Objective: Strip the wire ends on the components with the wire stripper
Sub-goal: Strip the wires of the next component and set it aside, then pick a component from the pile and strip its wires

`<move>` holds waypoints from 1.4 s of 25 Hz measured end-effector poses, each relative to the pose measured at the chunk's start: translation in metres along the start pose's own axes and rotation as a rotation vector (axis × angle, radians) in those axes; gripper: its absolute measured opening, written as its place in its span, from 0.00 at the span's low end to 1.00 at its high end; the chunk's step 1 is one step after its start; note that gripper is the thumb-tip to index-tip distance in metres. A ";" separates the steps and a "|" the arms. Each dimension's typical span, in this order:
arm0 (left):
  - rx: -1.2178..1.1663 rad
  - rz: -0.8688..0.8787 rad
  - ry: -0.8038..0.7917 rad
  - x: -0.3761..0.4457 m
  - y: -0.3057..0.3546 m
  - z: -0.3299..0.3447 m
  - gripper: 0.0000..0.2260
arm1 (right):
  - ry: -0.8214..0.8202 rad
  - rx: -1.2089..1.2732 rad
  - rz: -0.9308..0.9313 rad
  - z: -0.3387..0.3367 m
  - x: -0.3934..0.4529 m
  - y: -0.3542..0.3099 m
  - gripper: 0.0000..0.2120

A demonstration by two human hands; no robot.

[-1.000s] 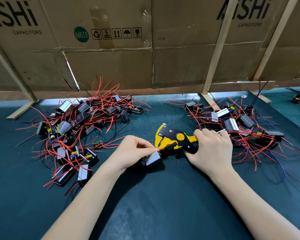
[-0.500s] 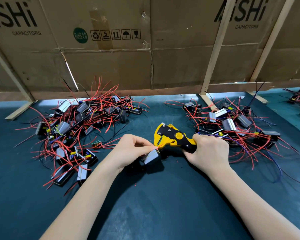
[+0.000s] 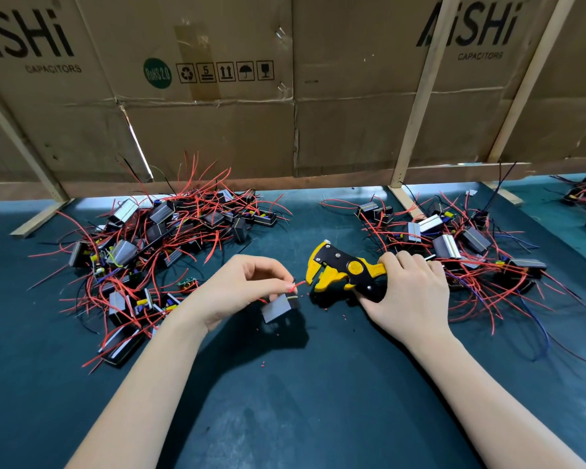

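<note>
Centre of the frame: the left hand [image 3: 247,289] pinches a red wire [image 3: 296,285] just short of its tip, and the component [image 3: 279,308] it belongs to, a small grey block, hangs under the fingers just above the mat [image 3: 285,418]. The right hand [image 3: 408,292] is wrapped round the handles of the stripper [image 3: 342,270], its yellow head pointing left at the wire end, jaws parted and almost touching the tip.

The wire looks thin and floppy, so it's likely to bend away unless pinched close to the end, which is just where the fingers are. The component seems light enough to dangle from its lead; tugging hard could strain the joint, so a hold on the wire beats a hold on the block. The stripper is rigid and chunky, best taken round both handles.

Compared with half a second ago, the wire end is now out of the stripper's head, where before it sat tucked against it; a small gap has opened between tool and fingers. The block has swung lower and left. Tiny red insulation scraps dot the mat below.

Untouched piles of wired components sit at left [image 3: 156,245] and right [image 3: 460,242].
</note>
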State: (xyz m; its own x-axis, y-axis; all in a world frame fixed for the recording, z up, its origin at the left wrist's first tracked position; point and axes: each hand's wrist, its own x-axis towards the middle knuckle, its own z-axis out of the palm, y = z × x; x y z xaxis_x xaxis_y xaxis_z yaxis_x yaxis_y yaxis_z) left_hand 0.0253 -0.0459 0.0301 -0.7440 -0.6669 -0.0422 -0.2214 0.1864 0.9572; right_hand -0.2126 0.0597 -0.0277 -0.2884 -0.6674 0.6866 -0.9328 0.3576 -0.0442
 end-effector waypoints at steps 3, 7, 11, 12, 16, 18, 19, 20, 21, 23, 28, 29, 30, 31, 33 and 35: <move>-0.085 0.057 0.123 0.004 0.005 0.000 0.07 | -0.033 0.013 -0.003 0.001 -0.001 -0.001 0.25; -0.158 0.217 0.242 0.038 0.044 0.019 0.06 | -0.078 0.034 0.000 0.002 0.002 -0.003 0.26; -0.143 0.332 0.272 0.091 0.094 0.065 0.06 | -0.127 0.062 0.025 0.001 0.002 -0.003 0.26; -0.125 0.319 0.269 0.099 0.101 0.074 0.11 | -0.128 0.072 0.032 0.000 0.001 -0.002 0.26; 0.136 0.379 0.280 0.085 0.088 0.062 0.18 | -0.133 0.138 0.091 -0.006 0.003 0.003 0.25; 0.224 0.414 0.379 0.064 0.066 0.033 0.16 | -0.129 0.244 0.154 -0.010 0.005 0.001 0.23; 0.247 0.407 0.463 0.053 0.055 0.015 0.14 | -0.144 0.358 0.211 -0.012 0.006 0.000 0.23; 0.259 0.389 0.560 0.044 0.046 -0.003 0.14 | -0.174 0.511 0.287 -0.014 0.008 -0.003 0.23; 0.267 0.370 0.664 0.035 0.037 -0.020 0.13 | -0.201 0.670 0.359 -0.015 0.010 -0.005 0.22; 0.290 0.336 0.867 0.021 0.022 -0.049 0.12 | -0.237 0.891 0.438 -0.014 0.011 -0.006 0.20; 0.442 0.260 1.116 -0.004 -0.010 -0.079 0.11 | -0.137 1.008 0.459 -0.014 0.010 -0.002 0.21; 0.468 0.222 1.106 -0.006 -0.015 -0.082 0.10 | -0.136 1.079 0.507 -0.014 0.010 -0.001 0.22; 0.492 0.175 1.089 -0.008 -0.018 -0.083 0.10 | -0.153 1.183 0.567 -0.014 0.011 0.000 0.22; 0.524 0.127 1.059 -0.008 -0.021 -0.084 0.09 | -0.182 1.283 0.629 -0.014 0.012 0.001 0.22; 0.613 0.058 0.959 -0.007 -0.024 -0.083 0.08 | -0.217 1.389 0.692 -0.013 0.013 0.003 0.21; 0.708 0.035 0.867 -0.006 -0.025 -0.075 0.07 | -0.218 1.398 0.671 -0.014 0.013 0.004 0.17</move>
State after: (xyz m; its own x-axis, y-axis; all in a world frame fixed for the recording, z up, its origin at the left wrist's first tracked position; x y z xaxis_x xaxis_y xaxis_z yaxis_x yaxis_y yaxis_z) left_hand 0.0821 -0.1006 0.0280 -0.1269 -0.8789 0.4598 -0.7233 0.3992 0.5635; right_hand -0.2171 0.0614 -0.0083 -0.6270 -0.7629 0.1575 -0.0439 -0.1673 -0.9849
